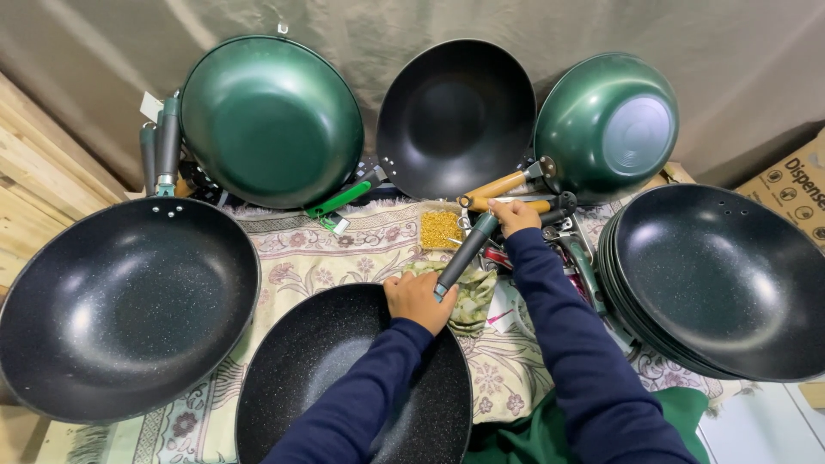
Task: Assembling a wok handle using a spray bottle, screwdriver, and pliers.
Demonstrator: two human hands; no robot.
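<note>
Front centre on patterned cloth (292,258): left hand (418,301) grips black wok (344,387) rim, right hand (514,215) pinches grey handle (464,253). Wok likely heavy, rigid, slick; support near handle joint.

Draped across the back, a creased grey-brown tarpaulin (756,69). Stacked at far left, pale wooden planks (34,180). Spread underneath, a floral patterned cloth (301,249) with fringed edge. At far right, a cardboard box (795,185). Soft, even light overhead.
</note>
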